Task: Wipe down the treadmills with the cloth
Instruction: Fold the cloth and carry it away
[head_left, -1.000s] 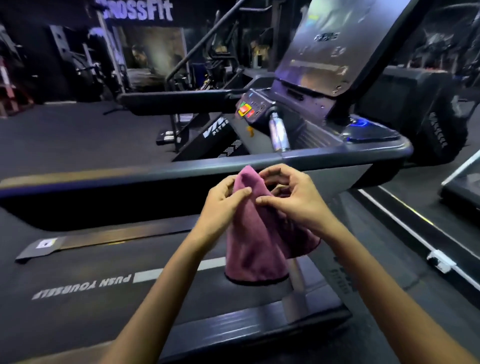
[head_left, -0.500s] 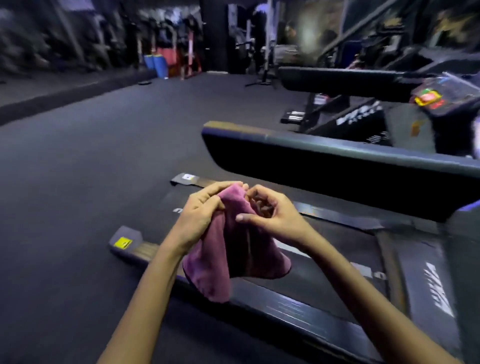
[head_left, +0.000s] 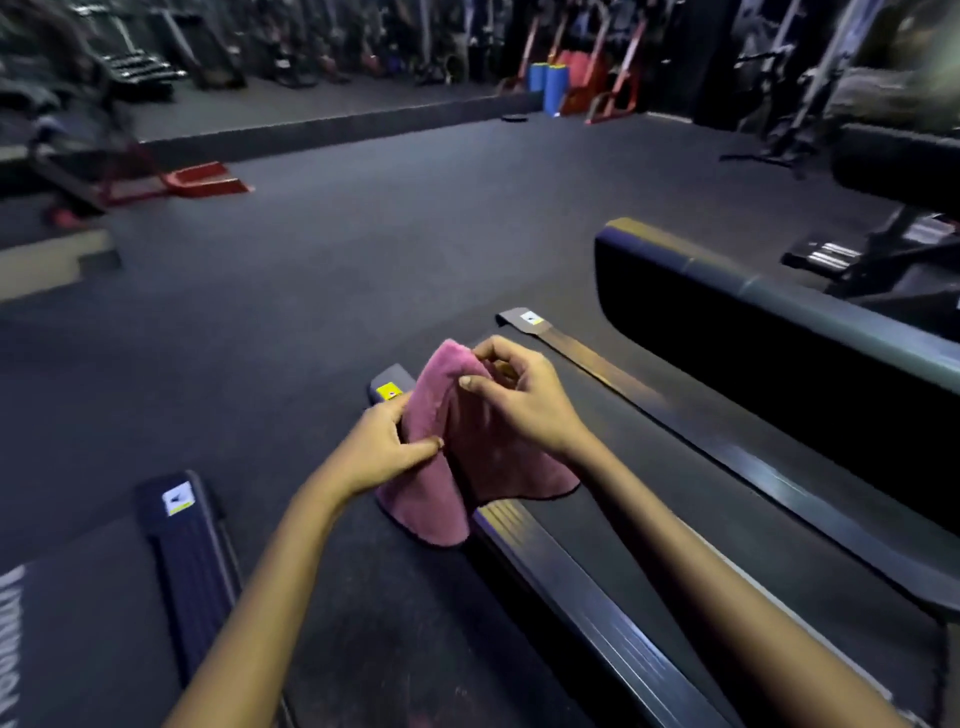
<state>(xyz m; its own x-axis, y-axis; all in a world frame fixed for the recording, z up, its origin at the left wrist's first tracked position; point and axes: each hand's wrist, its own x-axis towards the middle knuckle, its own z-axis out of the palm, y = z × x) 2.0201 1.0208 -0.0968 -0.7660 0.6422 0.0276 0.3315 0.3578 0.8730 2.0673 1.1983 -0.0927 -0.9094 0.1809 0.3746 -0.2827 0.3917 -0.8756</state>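
I hold the cloth (head_left: 470, 457) up in front of me with both hands, above the near side rail (head_left: 582, 597) of the treadmill. My left hand (head_left: 382, 452) pinches it at its left edge, thumb on the front and fingers curled behind, about halfway down. My right hand (head_left: 519, 400) grips it near the top, fingers bent over the upper fold, thumb pressed on the front. The cloth peaks between my hands and hangs below them in two loose flaps; the left flap drops lowest, over the gap beside the rail, the right flap ends over the belt (head_left: 691, 545). I cannot tell whether the hem touches the rail.

To my right the belt runs between the near rail and the far rail (head_left: 649, 405), and beyond that stands the thick black handrail (head_left: 779, 338), well apart from my hands. To my left lies the rail (head_left: 189, 561) of a second treadmill, with bare dark floor (head_left: 337, 260) stretching wide ahead and to the left. Blurred racks and red frames (head_left: 592, 78) line the far wall, and two blue drums (head_left: 545, 85) stand by them; what they hold I cannot see
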